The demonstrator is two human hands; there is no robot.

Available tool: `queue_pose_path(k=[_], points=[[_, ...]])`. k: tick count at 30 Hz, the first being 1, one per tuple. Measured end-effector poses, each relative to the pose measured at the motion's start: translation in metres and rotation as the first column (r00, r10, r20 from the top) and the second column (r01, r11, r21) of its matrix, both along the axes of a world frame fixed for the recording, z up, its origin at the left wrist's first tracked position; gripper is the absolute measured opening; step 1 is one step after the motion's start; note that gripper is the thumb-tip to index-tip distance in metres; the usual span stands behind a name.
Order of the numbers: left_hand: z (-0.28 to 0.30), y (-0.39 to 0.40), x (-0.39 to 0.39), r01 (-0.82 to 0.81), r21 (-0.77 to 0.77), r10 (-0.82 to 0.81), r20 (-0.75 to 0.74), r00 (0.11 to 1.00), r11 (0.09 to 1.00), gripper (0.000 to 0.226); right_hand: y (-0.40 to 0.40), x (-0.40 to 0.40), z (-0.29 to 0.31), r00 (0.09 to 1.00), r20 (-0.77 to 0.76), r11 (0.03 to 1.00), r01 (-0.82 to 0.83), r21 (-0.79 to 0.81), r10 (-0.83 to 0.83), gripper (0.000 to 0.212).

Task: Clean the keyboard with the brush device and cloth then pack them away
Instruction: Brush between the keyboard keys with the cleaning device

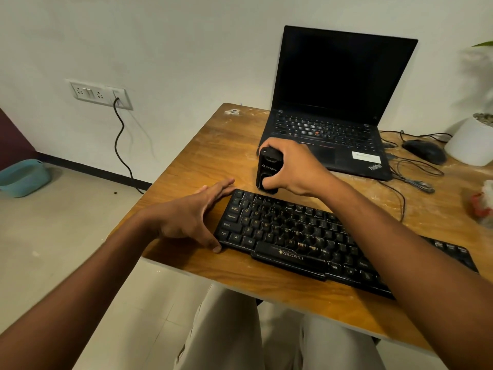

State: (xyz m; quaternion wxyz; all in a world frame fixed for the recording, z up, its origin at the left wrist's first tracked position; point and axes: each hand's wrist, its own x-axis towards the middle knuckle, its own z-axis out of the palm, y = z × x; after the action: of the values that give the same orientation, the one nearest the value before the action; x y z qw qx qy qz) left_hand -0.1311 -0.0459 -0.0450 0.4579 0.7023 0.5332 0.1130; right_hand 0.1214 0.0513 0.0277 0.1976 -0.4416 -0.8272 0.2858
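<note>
Head view: brush device (267, 170), upright on counter (213, 145) at keyboard's (306, 236) eleven o'clock; right hand (296, 169) wraps it. Likely rigid, light; hold mid-body. Left hand (192, 217) flat, steadying the keyboard's nine o'clock edge.

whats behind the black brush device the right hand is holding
Behind the brush device, gripped upright by the right hand, sits an open laptop with a dark screen on the wooden table. The hand and device cover the laptop's front left corner.
</note>
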Motion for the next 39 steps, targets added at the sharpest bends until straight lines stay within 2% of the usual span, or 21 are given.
queue_pose_path(k=[6, 9, 17, 26, 30, 33, 36, 39], points=[[0.000, 0.002, 0.000, -0.007, -0.006, 0.007, -0.010, 1.000, 1.000, 0.148, -0.007, 0.013, 0.006, 0.988, -0.134, 0.978, -0.098, -0.187, 0.074, 0.045], [0.000, 0.002, 0.000, -0.004, -0.004, 0.004, -0.010, 1.000, 1.000, 0.148, -0.007, 0.012, 0.001, 0.986, -0.143, 0.967, -0.119, -0.224, 0.088, 0.037], [0.001, 0.002, 0.000, -0.009, -0.008, 0.008, -0.017, 1.000, 1.000, 0.149, 0.003, 0.007, -0.001, 0.999, -0.044, 0.999, -0.002, -0.046, 0.000, 0.033], [0.001, 0.001, 0.000, -0.011, -0.018, 0.011, -0.004, 1.000, 1.000, 0.147, -0.002, 0.013, 0.003, 0.993, -0.110, 0.987, -0.065, -0.146, 0.049, 0.042], [0.002, 0.001, 0.001, -0.014, -0.020, 0.014, -0.007, 1.000, 1.000, 0.148, 0.002, 0.008, 0.002, 0.998, -0.049, 0.997, -0.033, -0.075, 0.029, 0.043], [0.002, 0.000, 0.001, -0.013, -0.016, 0.013, -0.009, 1.000, 1.000, 0.148, 0.004, 0.008, 0.000, 1.000, 0.001, 1.000, 0.013, -0.015, -0.013, 0.051], [0.001, 0.000, 0.000, -0.009, -0.010, 0.009, -0.006, 1.000, 1.000, 0.148, 0.000, 0.013, 0.001, 0.995, -0.082, 0.999, 0.048, -0.015, -0.049, 0.058], [0.001, 0.000, 0.000, -0.015, -0.006, 0.015, -0.006, 1.000, 1.000, 0.149, -0.007, 0.016, 0.006, 0.991, -0.136, 0.996, -0.008, -0.085, -0.004, 0.059]])
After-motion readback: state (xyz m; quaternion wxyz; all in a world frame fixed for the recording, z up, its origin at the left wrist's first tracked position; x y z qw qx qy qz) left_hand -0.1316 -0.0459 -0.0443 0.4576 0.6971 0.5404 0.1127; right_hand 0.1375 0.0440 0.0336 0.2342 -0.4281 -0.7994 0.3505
